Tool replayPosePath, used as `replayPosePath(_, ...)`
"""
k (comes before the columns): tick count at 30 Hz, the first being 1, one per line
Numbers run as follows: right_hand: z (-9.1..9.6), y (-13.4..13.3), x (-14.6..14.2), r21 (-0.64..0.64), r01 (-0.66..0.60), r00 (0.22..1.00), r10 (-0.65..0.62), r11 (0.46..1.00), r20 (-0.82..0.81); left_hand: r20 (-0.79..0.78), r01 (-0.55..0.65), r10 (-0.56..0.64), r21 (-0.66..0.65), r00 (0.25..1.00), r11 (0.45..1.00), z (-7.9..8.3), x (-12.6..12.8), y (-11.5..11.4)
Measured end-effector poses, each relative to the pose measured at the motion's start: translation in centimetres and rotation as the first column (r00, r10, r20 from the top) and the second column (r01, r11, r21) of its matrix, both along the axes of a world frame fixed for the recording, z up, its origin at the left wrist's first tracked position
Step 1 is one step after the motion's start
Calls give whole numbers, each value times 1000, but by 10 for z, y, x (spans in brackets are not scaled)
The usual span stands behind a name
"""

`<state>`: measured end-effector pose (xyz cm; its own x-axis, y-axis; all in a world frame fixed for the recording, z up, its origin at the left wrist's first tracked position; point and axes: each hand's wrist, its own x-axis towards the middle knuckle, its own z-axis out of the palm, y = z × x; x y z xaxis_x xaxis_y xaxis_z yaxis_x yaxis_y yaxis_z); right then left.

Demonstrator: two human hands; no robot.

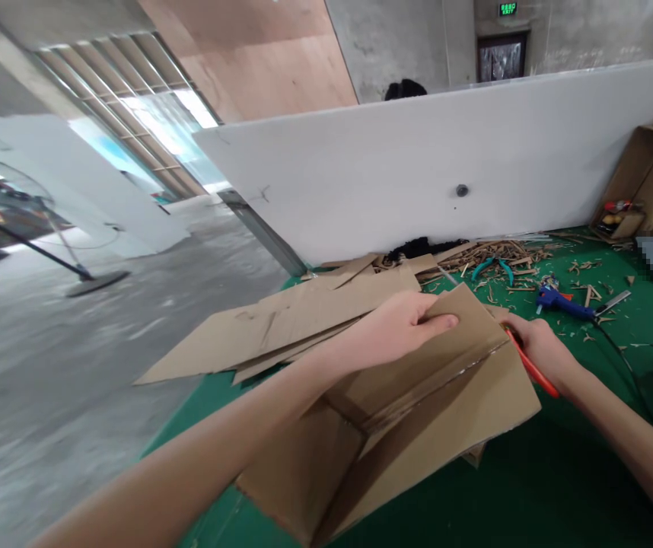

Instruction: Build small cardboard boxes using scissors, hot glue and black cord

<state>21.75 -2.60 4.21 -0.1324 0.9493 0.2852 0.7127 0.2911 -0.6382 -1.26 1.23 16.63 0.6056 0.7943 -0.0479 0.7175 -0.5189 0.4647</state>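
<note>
A brown cardboard box [418, 403], open towards me, is tilted over the green tabletop, with a glue-like line along its inner fold. My left hand [403, 327] grips the upper panel, thumb on the near face and fingers partly hidden behind it. At the box's right corner, my right hand [540, 350] is closed around orange-handled scissors [535, 373]. Their blades are mostly hidden behind the cardboard; a grey tip shows beyond its top edge. Whether the blades are cutting cannot be seen.
Flat cardboard sheets [297, 320] overhang the table's left edge. Cardboard scraps [498, 255], teal-handled pliers [492, 266] and a blue glue gun [566, 303] with a cord lie behind. A white panel [372, 175] stands along the back; another cardboard box [649, 171] is at right.
</note>
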Motion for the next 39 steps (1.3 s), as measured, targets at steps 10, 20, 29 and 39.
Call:
replayPosePath(10, -6, 14, 23, 3, 249, 946, -243, 968, -213, 906, -433, 189, -7, 379, 901, 5, -50, 80)
replayPosePath(20, -18, 22, 41, 69, 410, 912, -409, 910, -31, 940, -722, 125, 155, 318, 674, -50, 23, 135)
replayPosePath(29, -18, 27, 59, -64, 495, 811, -434, 867, 393, 810, -630, 186, 265, 557, 730, -102, 28, 118)
replayPosePath(39, -27, 34, 67, -142, 498, 841, -437, 855, 321, -299, -137, 179, 157, 937, 978, -104, 55, 27)
